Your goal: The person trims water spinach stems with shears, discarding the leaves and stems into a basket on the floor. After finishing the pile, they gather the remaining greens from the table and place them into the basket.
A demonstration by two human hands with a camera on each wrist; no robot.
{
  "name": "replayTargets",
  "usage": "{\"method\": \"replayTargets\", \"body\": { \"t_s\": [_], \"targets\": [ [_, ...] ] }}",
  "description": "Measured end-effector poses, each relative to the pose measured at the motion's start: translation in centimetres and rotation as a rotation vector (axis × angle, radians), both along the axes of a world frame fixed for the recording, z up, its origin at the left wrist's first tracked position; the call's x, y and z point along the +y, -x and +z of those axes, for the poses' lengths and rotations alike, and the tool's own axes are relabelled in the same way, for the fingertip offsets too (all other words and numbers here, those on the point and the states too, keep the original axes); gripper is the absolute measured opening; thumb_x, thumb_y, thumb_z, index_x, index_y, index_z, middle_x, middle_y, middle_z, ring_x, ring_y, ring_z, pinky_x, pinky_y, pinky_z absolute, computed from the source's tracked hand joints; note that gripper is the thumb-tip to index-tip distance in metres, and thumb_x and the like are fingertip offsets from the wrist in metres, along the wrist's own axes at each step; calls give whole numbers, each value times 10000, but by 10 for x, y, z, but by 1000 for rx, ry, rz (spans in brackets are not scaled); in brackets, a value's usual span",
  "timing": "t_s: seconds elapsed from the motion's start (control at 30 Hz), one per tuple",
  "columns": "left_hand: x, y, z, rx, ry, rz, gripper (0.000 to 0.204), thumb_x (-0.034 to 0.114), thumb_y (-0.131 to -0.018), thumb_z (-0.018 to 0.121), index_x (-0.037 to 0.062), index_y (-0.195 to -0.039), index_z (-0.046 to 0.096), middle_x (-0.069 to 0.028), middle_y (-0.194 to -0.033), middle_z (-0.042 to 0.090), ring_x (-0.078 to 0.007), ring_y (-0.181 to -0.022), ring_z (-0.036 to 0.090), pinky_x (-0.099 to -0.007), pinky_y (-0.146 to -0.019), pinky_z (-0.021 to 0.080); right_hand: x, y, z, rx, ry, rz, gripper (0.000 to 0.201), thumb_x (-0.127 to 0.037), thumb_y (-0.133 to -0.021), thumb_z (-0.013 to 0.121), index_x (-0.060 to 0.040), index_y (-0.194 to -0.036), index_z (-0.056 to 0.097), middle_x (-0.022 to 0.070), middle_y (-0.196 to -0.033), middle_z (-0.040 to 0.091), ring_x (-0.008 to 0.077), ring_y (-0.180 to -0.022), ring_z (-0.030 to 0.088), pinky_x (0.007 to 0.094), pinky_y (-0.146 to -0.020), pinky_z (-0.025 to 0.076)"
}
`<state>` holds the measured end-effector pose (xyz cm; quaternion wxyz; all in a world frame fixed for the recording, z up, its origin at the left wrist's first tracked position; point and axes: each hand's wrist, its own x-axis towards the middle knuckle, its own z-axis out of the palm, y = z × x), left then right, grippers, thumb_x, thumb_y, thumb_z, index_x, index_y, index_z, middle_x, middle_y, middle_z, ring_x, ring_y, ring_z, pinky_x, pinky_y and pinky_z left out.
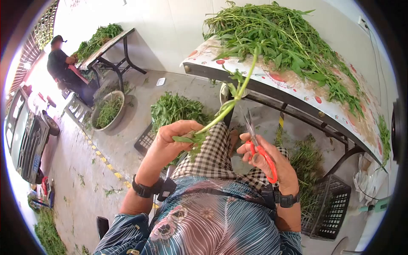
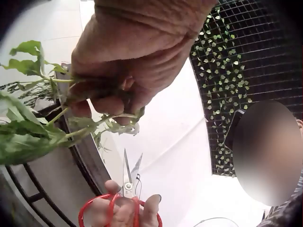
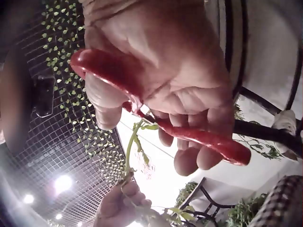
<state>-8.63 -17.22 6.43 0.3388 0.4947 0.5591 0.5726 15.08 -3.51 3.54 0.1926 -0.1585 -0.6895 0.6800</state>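
Note:
My left hand point(image 1: 176, 138) pinches a long green leafy stem point(image 1: 241, 91) near its lower end, and the stem slants up and to the right over my lap. In the left wrist view, leaves point(image 2: 28, 137) spread out to one side of the curled fingers. My right hand point(image 1: 276, 163) holds red-handled scissors point(image 1: 264, 157), thumb and fingers in the loops. Their metal blades point(image 2: 128, 170) stand parted and point upward, just right of the stem in the head view. In the right wrist view the red handles point(image 3: 203, 137) spread wide across the palm.
A heap of cut greens point(image 1: 272, 34) covers much of the patterned tabletop point(image 1: 199, 57) ahead. Greens fill a crate point(image 1: 144, 138) at left; a black crate point(image 1: 335, 208) stands at right. Farther left are a basin point(image 1: 121, 114), another table point(image 1: 95, 57), a person point(image 1: 61, 63) and a vehicle point(image 1: 29, 136).

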Motion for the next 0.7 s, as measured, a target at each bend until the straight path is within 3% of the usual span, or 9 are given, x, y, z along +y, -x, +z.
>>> {"method": "replayTargets", "body": {
  "t_s": [0.1,0.13,0.27,0.37,0.7],
  "targets": [
    [3,-2,-7,381,-16,22,390,-128,-681,517,2,-1033,621,-59,-912,633,-113,-733,585,-254,-685,494,1,5,-5,24,26,-27,637,-492,-838,587,-42,-1257,423,72,-960,558,125,-840,537,245,-707,448],
    [4,-8,-4,472,37,86,393,-126,-668,551,34,-1019,632,-70,-875,642,-148,-740,599,-286,-688,492,1,6,-5,18,64,-25,643,-499,-834,589,-41,-1254,424,71,-955,559,128,-830,537,249,-704,448],
    [7,-8,-14,940,-146,197,366,-90,-652,612,69,-980,644,-80,-780,617,-252,-739,585,-334,-655,468,3,6,-21,17,120,-7,657,-517,-824,591,-32,-1238,431,68,-931,564,133,-783,531,253,-676,446],
    [11,-10,-16,1039,-282,207,355,-85,-660,611,81,-971,648,-74,-786,620,-242,-720,571,-333,-655,460,1,3,-26,37,159,-40,609,-482,-870,533,2,-1229,444,87,-923,595,140,-785,552,272,-674,454],
    [19,-16,-23,1166,-380,186,251,-9,-680,643,79,-914,657,-56,-797,615,-238,-704,528,-347,-679,441,0,-10,-39,-83,122,-44,696,-508,-804,615,8,-1239,441,92,-935,603,151,-797,552,276,-656,443]
  ]
}}
